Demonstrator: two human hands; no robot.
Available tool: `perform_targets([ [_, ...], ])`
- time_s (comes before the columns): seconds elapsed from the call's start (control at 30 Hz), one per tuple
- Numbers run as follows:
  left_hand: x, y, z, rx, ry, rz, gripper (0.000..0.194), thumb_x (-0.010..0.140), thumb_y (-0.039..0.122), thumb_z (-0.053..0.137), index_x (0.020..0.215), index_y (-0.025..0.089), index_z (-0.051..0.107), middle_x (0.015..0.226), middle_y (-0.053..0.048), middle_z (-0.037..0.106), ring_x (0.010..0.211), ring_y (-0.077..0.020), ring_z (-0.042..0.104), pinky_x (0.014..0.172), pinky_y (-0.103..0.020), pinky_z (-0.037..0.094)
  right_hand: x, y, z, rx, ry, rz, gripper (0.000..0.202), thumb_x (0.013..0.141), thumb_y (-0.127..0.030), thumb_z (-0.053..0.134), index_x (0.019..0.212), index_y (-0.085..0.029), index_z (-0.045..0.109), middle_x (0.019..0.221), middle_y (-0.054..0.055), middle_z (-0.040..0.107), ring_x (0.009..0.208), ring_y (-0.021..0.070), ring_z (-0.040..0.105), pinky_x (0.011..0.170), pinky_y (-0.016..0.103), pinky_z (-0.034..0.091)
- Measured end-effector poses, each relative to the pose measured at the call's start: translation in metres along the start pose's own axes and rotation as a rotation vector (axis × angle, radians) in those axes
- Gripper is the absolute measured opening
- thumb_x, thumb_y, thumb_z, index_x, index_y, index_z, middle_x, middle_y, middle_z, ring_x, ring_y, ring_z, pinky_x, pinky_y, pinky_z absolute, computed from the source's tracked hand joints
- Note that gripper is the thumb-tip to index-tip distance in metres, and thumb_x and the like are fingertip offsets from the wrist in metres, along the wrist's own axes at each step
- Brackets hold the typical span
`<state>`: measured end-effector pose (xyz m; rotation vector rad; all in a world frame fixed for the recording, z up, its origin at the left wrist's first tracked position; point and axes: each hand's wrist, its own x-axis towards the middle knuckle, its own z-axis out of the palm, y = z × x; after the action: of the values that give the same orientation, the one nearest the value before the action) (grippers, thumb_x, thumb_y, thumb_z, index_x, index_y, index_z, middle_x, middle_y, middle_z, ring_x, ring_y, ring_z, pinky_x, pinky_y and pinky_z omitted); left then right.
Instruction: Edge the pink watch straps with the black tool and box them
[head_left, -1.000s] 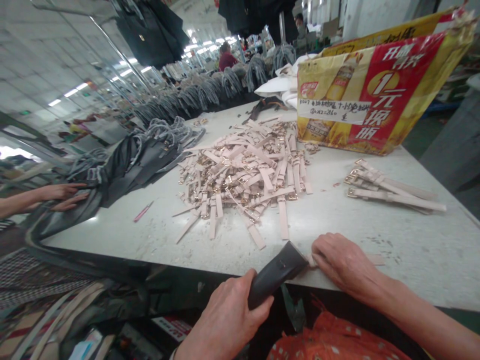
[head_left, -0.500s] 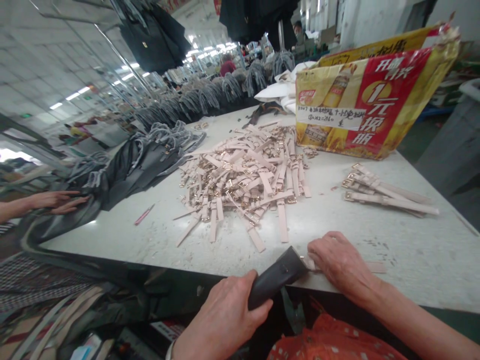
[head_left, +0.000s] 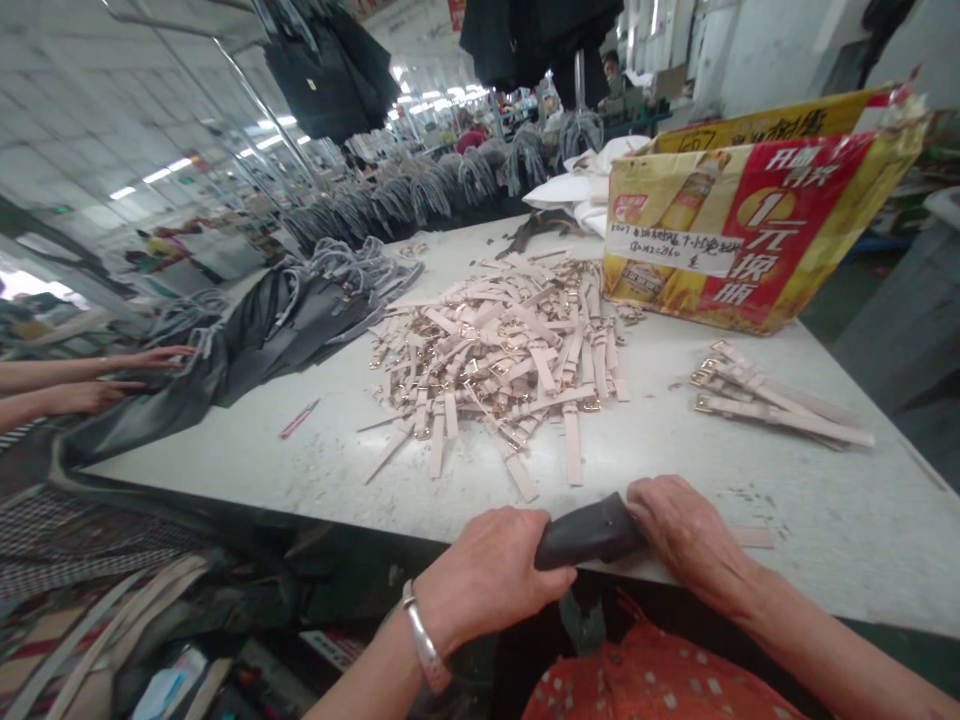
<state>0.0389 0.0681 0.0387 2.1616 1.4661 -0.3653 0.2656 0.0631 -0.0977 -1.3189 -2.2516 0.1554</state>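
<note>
Gripping a dark piece (head_left: 589, 532) in the left hand (head_left: 495, 565) by the worktop (head_left: 862, 520) edge; curling the right hand (head_left: 682, 525) at its other end, with exact hold hidden, over a pale strap (head_left: 752, 537); could drop the dark piece through loosened fingers, or skew the strap by twisting.

The pale table (head_left: 247, 470) bears a central heap of buckled straps (head_left: 495, 345), a smaller strap bunch (head_left: 780, 400) at right, a yellow-and-red carton (head_left: 757, 235) behind, and, leftward, a slim pink tool (head_left: 299, 419) and grey bags (head_left: 277, 325).
</note>
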Motion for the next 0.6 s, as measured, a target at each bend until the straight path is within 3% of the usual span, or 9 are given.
perform_targets([
  [0.13,-0.001,-0.001,0.006,-0.023,0.028,0.008,0.027,0.079,0.044,0.048,0.085,0.022,0.062,0.079,-0.003,0.068,0.074,-0.0215,0.065,0.061,-0.027,0.042,-0.002,0.000,-0.002,0.121,-0.030,0.110,0.024,0.097,-0.026,0.032,0.087,-0.019,0.052,0.078,0.005,0.059,0.073,0.0190,0.055,0.070,0.033,0.043],
  [0.27,-0.005,-0.002,0.011,-0.088,0.006,-0.020,0.024,0.080,0.042,0.048,0.085,0.022,0.061,0.080,-0.003,0.068,0.075,-0.0206,0.065,0.060,-0.025,0.042,-0.005,0.002,-0.014,0.252,0.011,0.212,0.022,0.096,-0.026,0.034,0.108,-0.019,0.052,0.091,0.006,0.064,0.084,0.0184,0.059,0.076,0.033,0.046],
  [0.33,-0.007,-0.003,0.012,-0.086,0.006,-0.030,0.024,0.079,0.041,0.048,0.085,0.022,0.061,0.081,-0.003,0.069,0.077,-0.0215,0.065,0.062,-0.026,0.043,-0.010,0.004,-0.023,0.238,0.007,0.168,0.023,0.093,-0.026,0.042,0.112,-0.020,0.053,0.096,0.007,0.065,0.090,0.0202,0.059,0.082,0.037,0.045],
  [0.43,-0.010,-0.005,0.010,-0.050,0.018,-0.037,0.024,0.080,0.040,0.048,0.087,0.022,0.062,0.084,-0.004,0.069,0.081,-0.0230,0.065,0.069,-0.029,0.045,-0.019,0.007,-0.034,0.200,-0.085,0.071,0.018,0.088,-0.027,0.052,0.103,-0.022,0.060,0.096,0.006,0.065,0.088,0.0217,0.058,0.082,0.040,0.043],
  [0.6,-0.010,-0.004,0.009,-0.006,0.015,-0.036,0.024,0.081,0.040,0.047,0.087,0.023,0.062,0.082,-0.004,0.068,0.080,-0.0233,0.065,0.069,-0.030,0.045,-0.029,0.011,-0.037,0.251,-0.134,0.094,0.015,0.089,-0.024,0.052,0.097,-0.022,0.064,0.091,0.008,0.063,0.085,0.0218,0.057,0.077,0.039,0.043],
])
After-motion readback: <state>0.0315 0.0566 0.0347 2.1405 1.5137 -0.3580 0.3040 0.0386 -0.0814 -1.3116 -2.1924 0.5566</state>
